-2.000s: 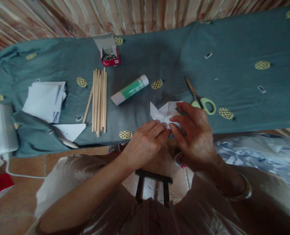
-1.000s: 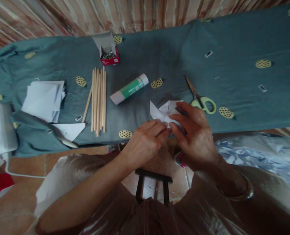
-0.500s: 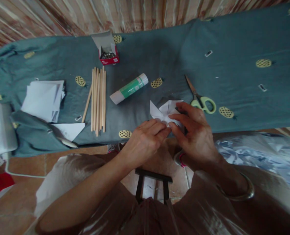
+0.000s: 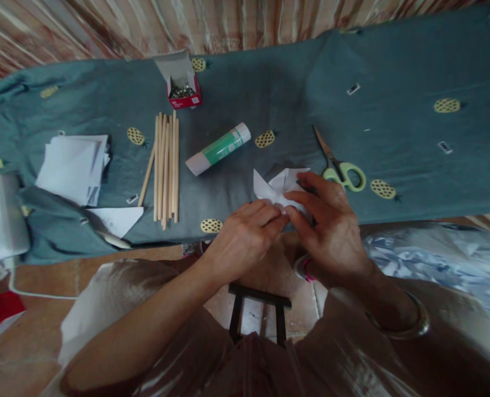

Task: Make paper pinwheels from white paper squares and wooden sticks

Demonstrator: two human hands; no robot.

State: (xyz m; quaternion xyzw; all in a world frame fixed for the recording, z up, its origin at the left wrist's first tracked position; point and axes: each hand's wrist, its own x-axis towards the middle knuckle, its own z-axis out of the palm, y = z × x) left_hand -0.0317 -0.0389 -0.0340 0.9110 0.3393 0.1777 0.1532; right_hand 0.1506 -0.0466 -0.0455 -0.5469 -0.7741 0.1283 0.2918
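A white paper pinwheel [image 4: 278, 184] with folded, pointed blades lies at the near edge of the cloth-covered table, between my hands. My left hand [image 4: 251, 231] is closed on its near left side, with fingers bent and pressed together on the paper. On the right side, my right hand [image 4: 327, 212] grips the paper between thumb and fingers, the fingertips close to its centre. My hands hide the near part of the pinwheel. Just beyond my right hand lie scissors [image 4: 339, 168] with light green handles. A glue stick [image 4: 219, 149] with a green label rests to the left.
Several wooden sticks [image 4: 166, 171] lie side by side on the green tablecloth [image 4: 402, 66]. Farther left are a stack of white paper [image 4: 69, 168], a loose paper piece [image 4: 120, 219] and a white device [image 4: 0, 220]. A red box [image 4: 184, 101] of small metal pieces stands open at the back.
Both hands stay almost still on the pinwheel. The fingers of my right hand shift very slightly; nothing else on the table has moved.
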